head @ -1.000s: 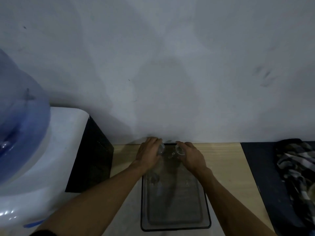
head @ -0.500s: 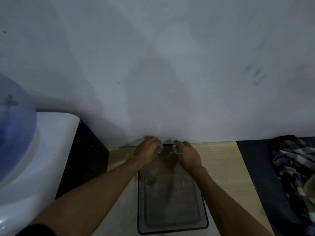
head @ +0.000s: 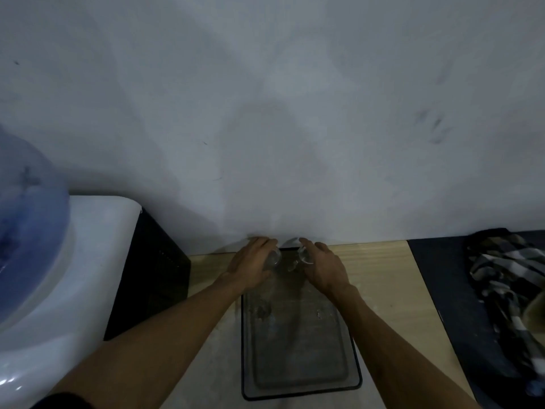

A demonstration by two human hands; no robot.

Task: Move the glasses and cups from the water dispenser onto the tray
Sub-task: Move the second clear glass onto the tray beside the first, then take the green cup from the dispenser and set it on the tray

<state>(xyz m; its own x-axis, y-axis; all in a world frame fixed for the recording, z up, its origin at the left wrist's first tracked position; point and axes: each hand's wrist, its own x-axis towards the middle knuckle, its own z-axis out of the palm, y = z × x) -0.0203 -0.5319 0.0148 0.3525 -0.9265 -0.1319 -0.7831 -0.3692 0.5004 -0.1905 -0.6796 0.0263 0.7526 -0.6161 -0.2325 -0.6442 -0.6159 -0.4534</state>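
A clear rectangular tray (head: 298,388) with a dark rim lies on the wooden table in front of me. At its far end, near the wall, my left hand (head: 250,265) wraps a clear glass (head: 274,257), and my right hand (head: 323,268) wraps a second clear glass (head: 303,255). Both glasses are low over the tray's far end, a small gap between them; whether they touch the tray is unclear. Two more clear glasses stand on the tray, one at its left side (head: 261,309) and one faintly at its right side (head: 320,313). The white water dispenser (head: 67,290) stands at the left.
A blue water bottle (head: 23,231) sits on the dispenser, whose black side (head: 147,284) faces the table. The grey wall rises right behind the tray. A dark mat (head: 442,290) with a checked cloth (head: 507,284) covers the table's right end.
Both hands have stayed at the tray's far end, holding the glasses. The view has shifted slightly; the hands' fingers look a little looser around the glasses.
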